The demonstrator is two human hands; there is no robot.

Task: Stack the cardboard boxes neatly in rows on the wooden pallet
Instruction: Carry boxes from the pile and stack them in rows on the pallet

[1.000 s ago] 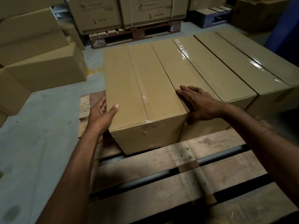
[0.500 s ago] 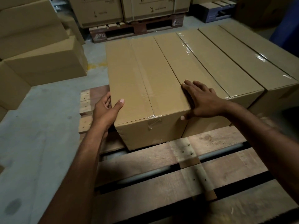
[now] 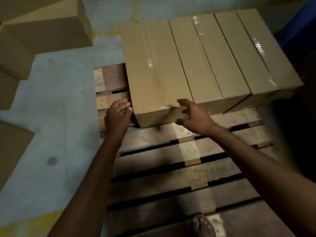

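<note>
concrete floor (image 3: 59,100), wooden pallet (image 3: 171,168): leftmost box (image 3: 145,74) sits flush against its row (image 3: 230,57), right hand (image 3: 193,115) just lifted off, left hand (image 3: 118,115) slack beside the corner, both empty, apart, placement looks done

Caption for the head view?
Left hand and right hand at the near end of the leftmost cardboard box on the wooden pallet.

We see the left hand (image 3: 118,115) beside the leftmost box's (image 3: 145,69) near corner, the right hand (image 3: 193,115) spread before it
</note>
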